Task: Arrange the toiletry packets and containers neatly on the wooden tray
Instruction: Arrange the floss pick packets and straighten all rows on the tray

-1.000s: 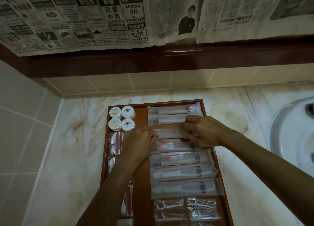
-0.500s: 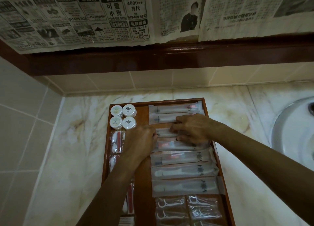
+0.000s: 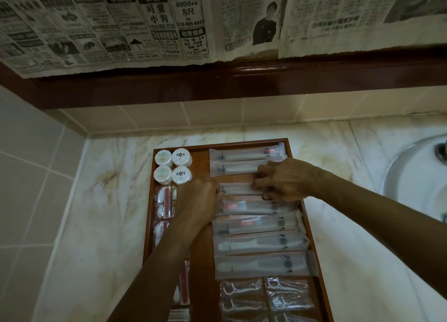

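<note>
A person stands over a rectangular reddish-brown wooden tray (image 3: 200,225) that sits on a pale marble counter (image 3: 101,212), next to a white basin (image 3: 411,176) at the right.

The step in hand looks like straightening one packet in the column of long packets on the tray's right half. That packet is a long, narrow, frosted plastic toothbrush packet (image 3: 238,188), third from the far end, lying crosswise and a little apart from the two packets above it.

The left hand (image 3: 198,200) is curled with its fingertips against the packet's left end; whether it pinches the packet or only pushes it cannot be told. The right hand (image 3: 285,180) rests over the packet's right part, fingers bent and loosely spread, tips pressing down on the wrapper and on the packet above.

The next move probably calls for sliding the packet square with its neighbours and closing the gap, gently, since the wrapper looks thin and slippery.

Elsewhere on the tray, four small round white lidded containers (image 3: 173,166) form a tidy square in the far left corner. Below them lie small clear packets of cotton buds (image 3: 164,203). At the near end lie clear packets of white floss picks (image 3: 266,295). Most items already sit in rows, so the arranging seems well along.
</note>
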